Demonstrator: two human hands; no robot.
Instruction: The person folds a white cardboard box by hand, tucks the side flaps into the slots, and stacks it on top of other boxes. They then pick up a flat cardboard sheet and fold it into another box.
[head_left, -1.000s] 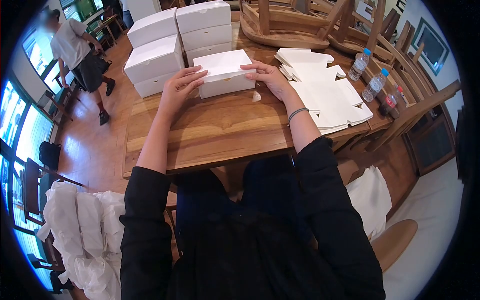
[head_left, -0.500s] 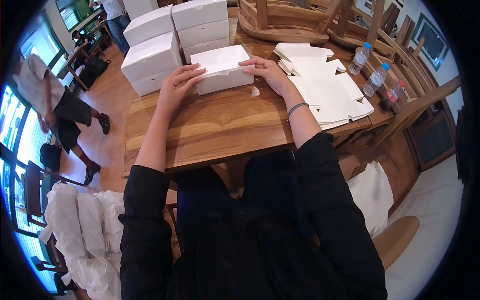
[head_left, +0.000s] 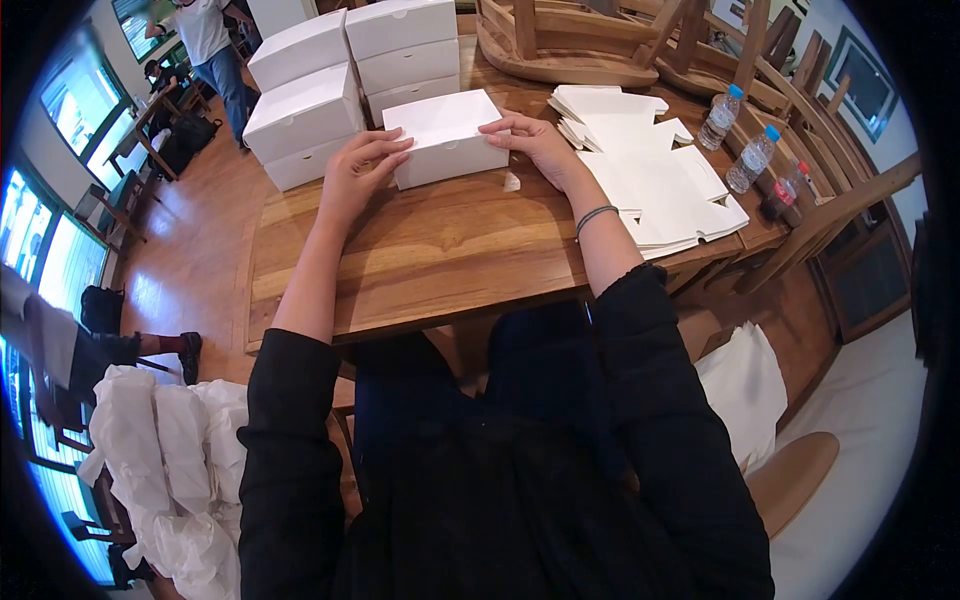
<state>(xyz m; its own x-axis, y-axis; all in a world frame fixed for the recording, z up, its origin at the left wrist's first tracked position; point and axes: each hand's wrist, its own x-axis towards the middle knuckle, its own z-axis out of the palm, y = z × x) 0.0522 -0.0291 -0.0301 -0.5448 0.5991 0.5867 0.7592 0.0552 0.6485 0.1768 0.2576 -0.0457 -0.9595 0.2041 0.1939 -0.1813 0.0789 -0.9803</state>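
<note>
A closed white cardboard box (head_left: 450, 155) sits on the wooden table (head_left: 440, 250), its front side facing me. My left hand (head_left: 362, 165) holds the box at its left front corner, thumb and fingers pressed on the edge. At the right end, my right hand (head_left: 535, 145) grips the upper edge, fingers on the lid and thumb on the front. A small white scrap (head_left: 512, 182) lies just below the box's right corner. Right of my right hand is a pile of flat, unfolded white box blanks (head_left: 660, 180).
Stacked white boxes (head_left: 305, 110) stand at the back left. Bottles with blue caps (head_left: 752, 158) and a red-capped bottle (head_left: 783, 192) line the right edge. Upturned wooden chairs (head_left: 570, 50) occupy the far side. White plastic bags (head_left: 180, 470) are at lower left; people are on the left.
My hands and the box stay almost exactly where they were. The walking person at left has moved toward the lower left edge; another person at the back shows more fully.
</note>
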